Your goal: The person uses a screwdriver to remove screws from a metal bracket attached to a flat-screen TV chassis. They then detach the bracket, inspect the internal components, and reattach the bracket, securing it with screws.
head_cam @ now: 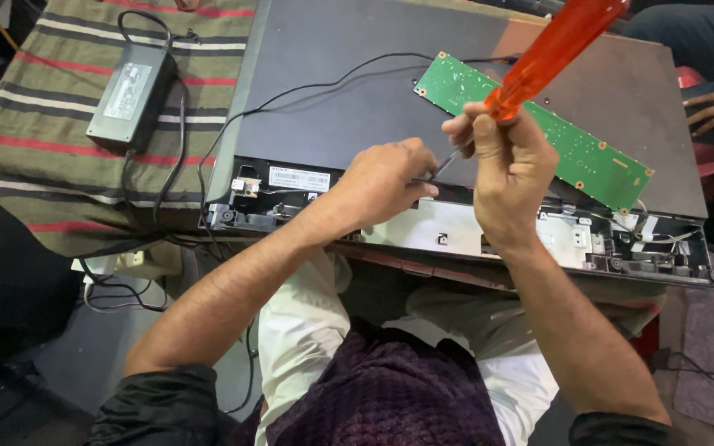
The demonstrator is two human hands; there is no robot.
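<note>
Hands at work on the opened edge of a flat dark panel.

Head view: my right hand grips an orange-handled screwdriver, tip down at the panel's near edge; my left hand pinches a thin wire beside it. A green circuit board lies just beyond, and a power adapter sits clear on the striped cloth to the left.

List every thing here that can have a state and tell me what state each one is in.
Orange-handled screwdriver: gripped in the right hand, shaft angled down toward the left hand.
Flat dark panel device: lying back-up, lower edge uncovered, inner metal parts exposed.
Green rectangular circuit board: loose, lying tilted on the panel.
Black power adapter brick: resting on the striped cloth, cable attached.
Left hand: fingers pinched at the screwdriver tip.
</note>
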